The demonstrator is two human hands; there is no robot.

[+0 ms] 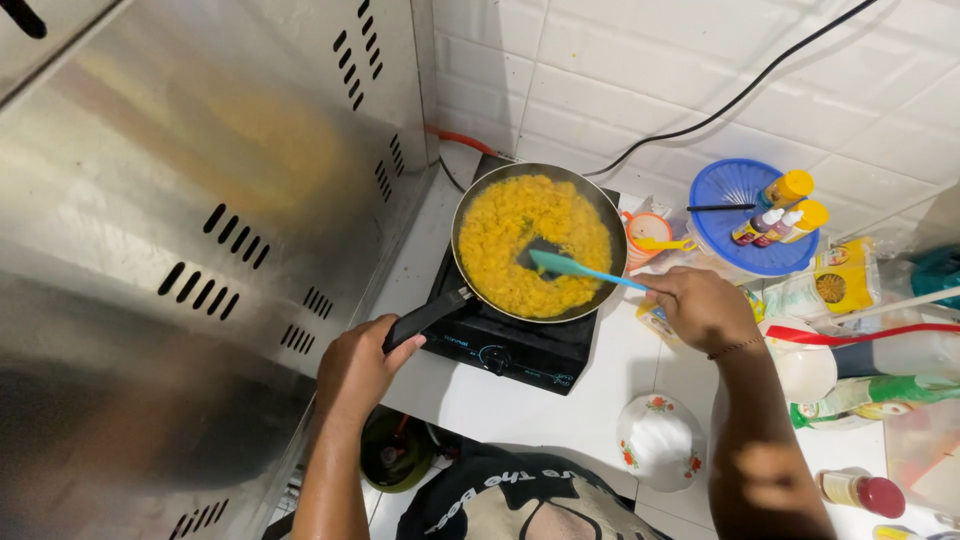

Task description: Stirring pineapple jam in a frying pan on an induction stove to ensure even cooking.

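1. While the left hand (357, 368) clenches the black handle of the round metal frying pan (538, 240) on the black single-burner stove (520, 345), it steadies the yellow mash.
2. Right hand (700, 308) grasps the turquoise silicone spatula (575, 267); a hard push could spill mash onto the white bench (500, 405).

- Steel panel (200, 250) with vent slots: just left of the fingers of the left hand (357, 365).
- Green tub (395, 452): below those fingers, under the counter edge.
- Orange cup (648, 230) holding a yellow spoon (665, 243): just beyond the fingers of the right hand (700, 308).
- Blue basket (735, 185) with yellow-capped bottles (790, 187): farther beyond, by the tiled wall (620, 60).
- Black cable (740, 95): running across that wall.
- White flowered bowl (660, 440): nearer than the right fingers, on the counter.
- Red-capped bottle (860, 492): well right of them.
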